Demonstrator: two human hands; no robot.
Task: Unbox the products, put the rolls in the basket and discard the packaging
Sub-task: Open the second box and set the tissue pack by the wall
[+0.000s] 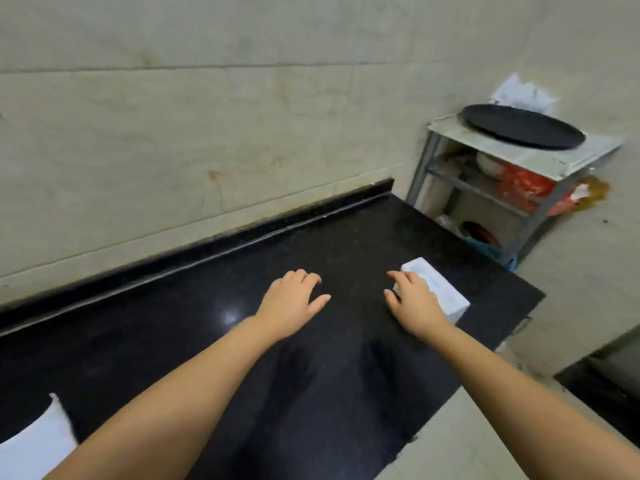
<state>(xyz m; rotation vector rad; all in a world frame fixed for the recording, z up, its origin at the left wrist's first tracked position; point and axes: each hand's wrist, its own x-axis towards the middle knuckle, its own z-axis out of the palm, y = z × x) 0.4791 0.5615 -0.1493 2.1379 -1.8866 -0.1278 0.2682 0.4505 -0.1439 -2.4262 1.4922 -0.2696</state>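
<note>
A small white box (443,296) lies on the black countertop (311,375) near its right edge. My right hand (414,304) rests on the box's left side, fingers spread over its near end, not clearly closed around it. About a hand's width to the left, my left hand (292,301) hovers over bare counter with fingers loosely apart and nothing in it. A white object (34,445) shows at the bottom left corner, cut off by the frame. No basket is in view.
A metal rack (519,188) stands beyond the counter's right end, with a black round pan (523,126) on top and red packaging on its shelf. A tiled wall (207,133) runs behind the counter. The counter's right edge drops to the floor.
</note>
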